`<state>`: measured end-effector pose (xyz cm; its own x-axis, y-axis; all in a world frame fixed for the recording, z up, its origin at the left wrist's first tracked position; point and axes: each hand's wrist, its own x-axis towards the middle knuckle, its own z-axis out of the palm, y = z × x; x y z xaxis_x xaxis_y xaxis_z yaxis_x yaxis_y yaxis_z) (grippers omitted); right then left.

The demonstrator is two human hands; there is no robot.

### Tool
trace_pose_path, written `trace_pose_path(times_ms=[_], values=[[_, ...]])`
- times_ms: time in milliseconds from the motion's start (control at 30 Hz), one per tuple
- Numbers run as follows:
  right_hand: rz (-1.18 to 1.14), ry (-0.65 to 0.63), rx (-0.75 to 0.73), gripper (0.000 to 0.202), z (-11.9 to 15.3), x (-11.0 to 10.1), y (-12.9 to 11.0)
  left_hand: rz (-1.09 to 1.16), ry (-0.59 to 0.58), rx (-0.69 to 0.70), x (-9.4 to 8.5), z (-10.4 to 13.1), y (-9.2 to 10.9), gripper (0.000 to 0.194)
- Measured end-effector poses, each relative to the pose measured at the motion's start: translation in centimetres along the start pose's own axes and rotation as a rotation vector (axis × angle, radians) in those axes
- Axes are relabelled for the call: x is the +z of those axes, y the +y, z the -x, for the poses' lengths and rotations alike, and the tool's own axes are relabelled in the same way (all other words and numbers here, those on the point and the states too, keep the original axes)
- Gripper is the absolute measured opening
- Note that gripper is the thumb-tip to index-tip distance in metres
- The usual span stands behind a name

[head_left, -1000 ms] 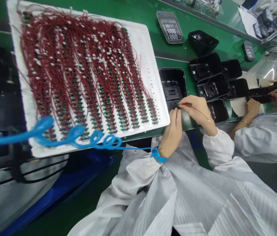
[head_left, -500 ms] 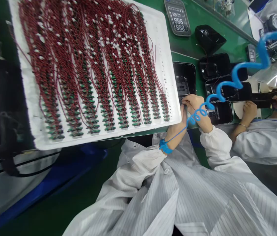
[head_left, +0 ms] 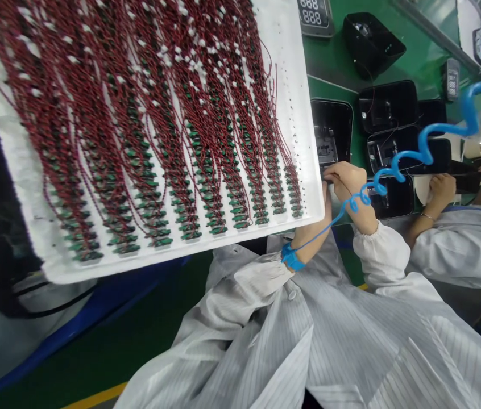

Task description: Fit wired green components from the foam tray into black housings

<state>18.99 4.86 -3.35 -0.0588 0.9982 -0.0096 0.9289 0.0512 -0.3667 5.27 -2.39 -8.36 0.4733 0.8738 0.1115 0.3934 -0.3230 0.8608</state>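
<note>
My left hand [head_left: 316, 226], with a blue strap [head_left: 292, 258] on its wrist, reaches up beside the near right corner of a white foam tray [head_left: 315, 193]. The tray's edge and my other hand hide its fingers. Just right of it, my right hand [head_left: 351, 184] has its fingers bent and pressed together over something too small to name. A thin dark wire shows along these fingers. An open black housing [head_left: 338, 125] lies just beyond both hands. Rows of small green boards with twisted red and black wires [head_left: 206, 142] fill much of the tray.
A blue coiled cord [head_left: 409, 153] stretches from the strap across the right side. Several black housings [head_left: 388, 105] and a display unit [head_left: 315, 17] lie on the green bench. Another person's hand [head_left: 440, 187] is at the right. A black housing [head_left: 372, 45] stands further back.
The view has shifted, so the tray looks larger and the bench items sit further right. Both hands keep nearly the same pose beside the tray corner.
</note>
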Motion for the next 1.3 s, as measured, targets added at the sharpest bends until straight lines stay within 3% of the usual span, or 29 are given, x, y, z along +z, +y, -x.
trace_pose_path(times_ms=[267, 433, 533, 667, 800, 933, 1067, 1300], values=[[0.04, -0.057, 0.065, 0.027, -0.7, -0.1, -0.7, -0.115, -0.033, -0.005, 0.0, 0.4, 0.0, 0.062], [0.19, -0.107, 0.209, 0.011, -2.2, -1.3, -1.4, -0.134, -0.054, -0.005, -0.3, 0.4, 0.1, 0.061], [0.238, -0.133, 0.282, 0.019, -3.6, -1.9, -1.1, -0.136, -0.06, -0.01, -0.5, 0.2, 0.3, 0.059], [0.076, -0.22, 0.28, 0.029, -5.0, -2.2, -0.4, -0.185, -0.022, -0.013, -0.5, -0.1, 0.8, 0.059], [-0.031, -0.259, 0.346, 0.022, -5.0, -2.7, -0.9, -0.319, 0.043, -0.063, -0.3, -1.1, 1.9, 0.059], [-0.085, -0.243, 0.385, 0.018, -4.3, -3.2, -2.0, -0.473, 0.074, -0.173, -0.6, -2.7, 2.9, 0.056], [-0.117, -0.185, 0.354, 0.009, -3.6, -3.2, -2.5, -0.458, 0.072, -0.253, -0.8, -4.0, 3.3, 0.052], [-0.033, -0.046, 0.215, 0.007, -3.4, -0.9, -0.8, -0.549, 0.028, -0.265, -1.1, -4.6, 4.2, 0.053]])
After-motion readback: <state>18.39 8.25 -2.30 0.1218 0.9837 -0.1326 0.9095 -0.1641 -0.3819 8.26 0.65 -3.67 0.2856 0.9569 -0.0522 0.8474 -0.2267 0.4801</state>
